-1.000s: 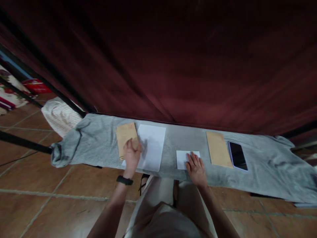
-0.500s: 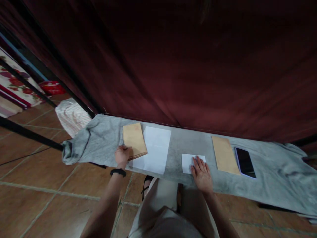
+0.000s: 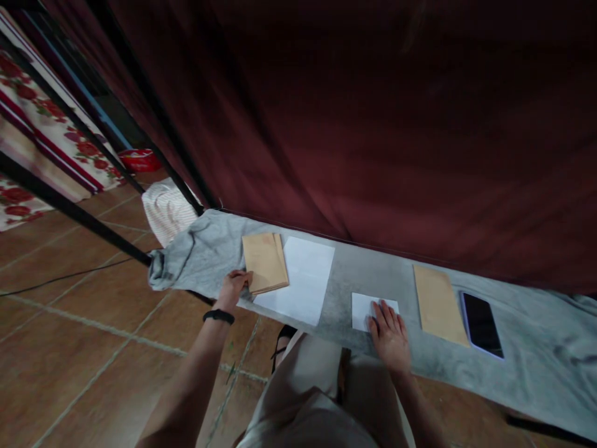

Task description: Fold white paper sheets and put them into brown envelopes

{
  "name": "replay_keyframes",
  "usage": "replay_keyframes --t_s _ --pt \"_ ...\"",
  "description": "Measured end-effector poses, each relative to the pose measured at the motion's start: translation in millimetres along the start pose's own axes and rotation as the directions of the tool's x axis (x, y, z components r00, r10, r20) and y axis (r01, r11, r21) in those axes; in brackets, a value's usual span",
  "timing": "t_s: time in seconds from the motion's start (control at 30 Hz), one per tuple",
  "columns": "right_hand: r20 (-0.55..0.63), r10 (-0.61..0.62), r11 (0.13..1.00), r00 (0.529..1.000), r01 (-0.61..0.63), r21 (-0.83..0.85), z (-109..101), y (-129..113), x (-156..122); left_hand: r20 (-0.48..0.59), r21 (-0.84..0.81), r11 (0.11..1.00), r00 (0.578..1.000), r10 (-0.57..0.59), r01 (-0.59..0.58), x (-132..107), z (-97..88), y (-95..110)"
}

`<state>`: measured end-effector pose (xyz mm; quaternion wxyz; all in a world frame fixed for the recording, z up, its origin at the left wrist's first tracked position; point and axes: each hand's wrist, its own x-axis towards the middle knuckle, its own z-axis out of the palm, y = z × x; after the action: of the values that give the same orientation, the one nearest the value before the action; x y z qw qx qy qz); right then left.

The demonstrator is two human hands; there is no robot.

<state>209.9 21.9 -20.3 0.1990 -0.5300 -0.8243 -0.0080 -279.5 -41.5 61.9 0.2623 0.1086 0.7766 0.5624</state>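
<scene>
My left hand point(image 3: 231, 292) pinches the near-left corner of the envelopes point(image 3: 265, 264), stacked partly over the large sheet point(image 3: 308, 280). My right hand point(image 3: 390, 336), fingers extended, rests flat on the small paper point(image 3: 361, 312).

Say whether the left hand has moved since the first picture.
Yes: the left hand has moved left, away from the large white sheet, to the edge of the brown stack.

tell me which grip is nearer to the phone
Right. The right grip rests partly on the small white paper, left of the phone, one brown paper between; the left grip is farther left, at the brown stack.
</scene>
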Motion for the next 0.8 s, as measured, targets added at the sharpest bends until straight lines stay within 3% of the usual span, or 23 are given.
replay_keyframes --t_s 0.3,0.57,0.7,0.8 --pt "-0.011 -0.016 1.0 1.0 0.016 0.01 0.9 1.6 -1.9 0.117 -0.097 0.994 0.992 -0.036 0.048 -14.3 -5.8 9.6" --pt "-0.028 -0.019 1.0 0.999 0.02 0.011 1.5 1.5 -1.7 0.083 -0.324 0.946 0.996 0.041 -0.012 -24.8 -19.0 27.8" --pt "-0.039 -0.028 0.999 0.999 0.028 0.017 3.9 3.1 -2.6 0.109 -0.435 0.9 0.994 0.03 0.02 -52.0 -15.9 31.8" --pt "-0.041 -0.034 0.999 0.999 0.035 0.02 3.5 3.4 -3.1 0.267 -0.571 0.804 0.964 -0.012 0.168 -87.2 5.9 26.8"
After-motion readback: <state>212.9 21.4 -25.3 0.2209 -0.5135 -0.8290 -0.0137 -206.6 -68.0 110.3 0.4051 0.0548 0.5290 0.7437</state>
